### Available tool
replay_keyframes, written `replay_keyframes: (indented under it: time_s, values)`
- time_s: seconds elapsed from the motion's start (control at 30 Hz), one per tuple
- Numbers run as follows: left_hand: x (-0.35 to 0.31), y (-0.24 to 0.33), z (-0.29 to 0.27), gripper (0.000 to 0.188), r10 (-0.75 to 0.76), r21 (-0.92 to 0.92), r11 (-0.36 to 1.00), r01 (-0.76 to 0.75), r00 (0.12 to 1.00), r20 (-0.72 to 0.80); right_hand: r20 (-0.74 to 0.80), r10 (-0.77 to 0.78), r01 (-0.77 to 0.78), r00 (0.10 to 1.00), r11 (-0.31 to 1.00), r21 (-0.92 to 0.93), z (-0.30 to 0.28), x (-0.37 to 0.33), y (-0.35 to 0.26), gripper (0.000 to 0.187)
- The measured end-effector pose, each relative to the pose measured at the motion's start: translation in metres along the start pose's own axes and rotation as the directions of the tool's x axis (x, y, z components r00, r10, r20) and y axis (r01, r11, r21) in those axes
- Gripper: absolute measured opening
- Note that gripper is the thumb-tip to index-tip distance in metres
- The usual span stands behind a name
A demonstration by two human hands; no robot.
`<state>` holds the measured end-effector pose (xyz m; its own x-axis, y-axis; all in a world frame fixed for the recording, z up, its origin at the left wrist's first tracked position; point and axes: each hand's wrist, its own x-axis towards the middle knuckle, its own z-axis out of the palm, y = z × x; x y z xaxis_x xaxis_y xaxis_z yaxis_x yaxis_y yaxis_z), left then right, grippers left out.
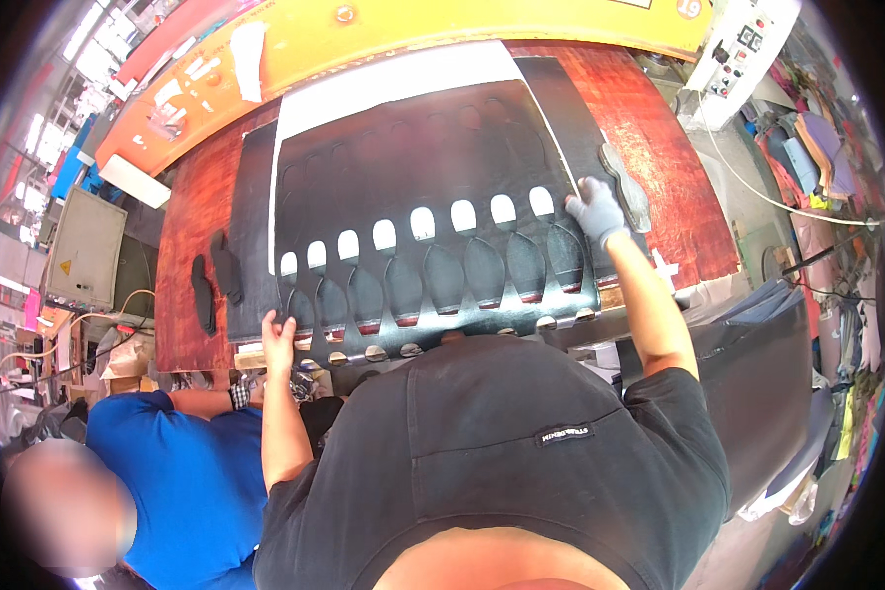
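A wide black sheet (413,147) lies before me, with a row of sole-shaped cut-outs along its near half. White shows through several of the rounded far ends. The near strip of the sheet bends at the table's front edge. My bare left hand (278,332) closes on the sheet's near left edge with thumb and fingers. At the right edge, farther up, my right hand (598,210) in a grey glove has its fingers curled on the sheet's border. Dark sole-shaped pieces (226,265) lie left of the sheet, and a stack of similar soles (625,187) lies beside my right hand.
A yellow-orange machine beam (403,25) crosses behind the red table (182,315). The control panel (742,59) stands at the far right, with a hanging cable. A person in blue (182,482) is close at my left. Piled coloured sheets (816,157) line the right side.
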<state>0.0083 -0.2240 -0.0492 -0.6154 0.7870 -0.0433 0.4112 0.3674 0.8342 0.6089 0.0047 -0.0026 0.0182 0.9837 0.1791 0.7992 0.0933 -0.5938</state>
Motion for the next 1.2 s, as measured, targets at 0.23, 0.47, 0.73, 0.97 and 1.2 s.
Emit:
replay_keyframes:
  time_s: [0.23, 0.47, 0.73, 0.97, 1.2]
  values:
    - [0.051, 0.029, 0.022, 0.042, -0.212, -0.288, 0.937, 0.196, 0.977, -0.024, 0.118, 0.281, -0.291, 0.953, 0.728, 0.620, 0.038, -0.068, -0.003, 0.032]
    - [0.032, 0.051, 0.028, 0.028, -0.094, -0.043, 0.995, 0.091, 0.992, -0.082, 0.338, 0.306, -0.456, 0.890, 0.622, 0.636, 0.010, -0.073, 0.000, 0.010]
    - [-0.024, 0.039, -0.009, 0.025, -0.200, -0.142, 0.966, 0.217, 0.972, 0.126, 0.580, 0.365, -0.657, 0.728, 0.613, 0.439, -0.025, -0.120, 0.048, 0.007]
    - [0.049, 0.069, 0.003, 0.048, -0.238, -0.421, 0.755, 0.502, 0.809, 0.537, -0.047, -0.160, 0.164, 0.986, 0.982, 0.097, -0.020, -0.053, -0.036, 0.044]
    - [0.043, 0.054, 0.025, 0.050, -0.105, -0.648, 0.667, 0.368, 0.907, 0.407, 0.173, -0.799, 0.777, 0.575, 0.600, 0.191, 0.055, -0.028, -0.207, 0.044]
